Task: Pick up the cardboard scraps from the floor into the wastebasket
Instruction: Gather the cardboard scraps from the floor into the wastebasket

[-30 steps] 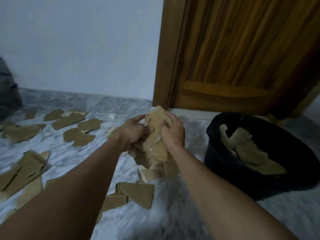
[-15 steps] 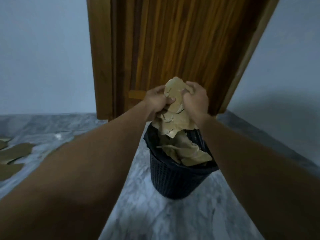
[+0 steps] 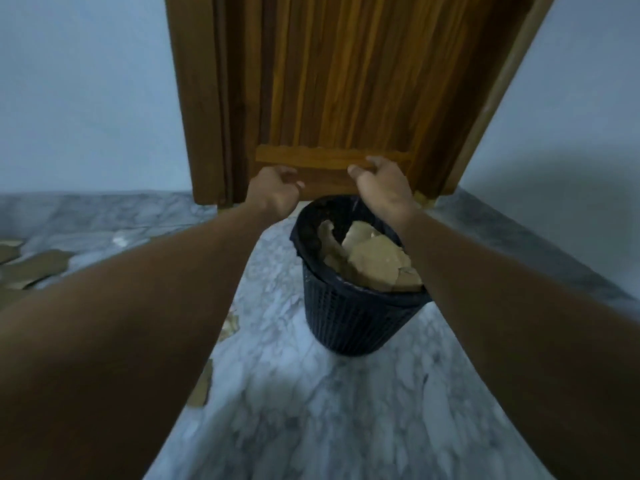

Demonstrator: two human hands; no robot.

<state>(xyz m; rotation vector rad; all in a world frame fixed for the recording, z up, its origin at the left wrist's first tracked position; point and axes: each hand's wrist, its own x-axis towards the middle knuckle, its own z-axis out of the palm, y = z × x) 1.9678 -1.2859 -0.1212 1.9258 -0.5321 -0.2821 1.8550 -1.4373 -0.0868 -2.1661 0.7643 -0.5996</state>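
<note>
1. Sitting inside the black wastebasket [image 3: 349,320], cardboard scraps [image 3: 375,261] fill it nearly to the rim.
2. Up above the basket's far left edge hovers the left grip [image 3: 273,194], fingers loosely curled and holding nothing.
3. Over the far right edge hangs the right grip [image 3: 382,188], fingers relaxed and spread, empty too.
4. Well off to the left, loose scraps [image 3: 34,268] lie on the marble floor [image 3: 311,410], with a few more peeking out beside the left forearm.
5. Just behind the basket stands a wooden door [image 3: 339,81], with pale wall [image 3: 86,98] on either side.
</note>
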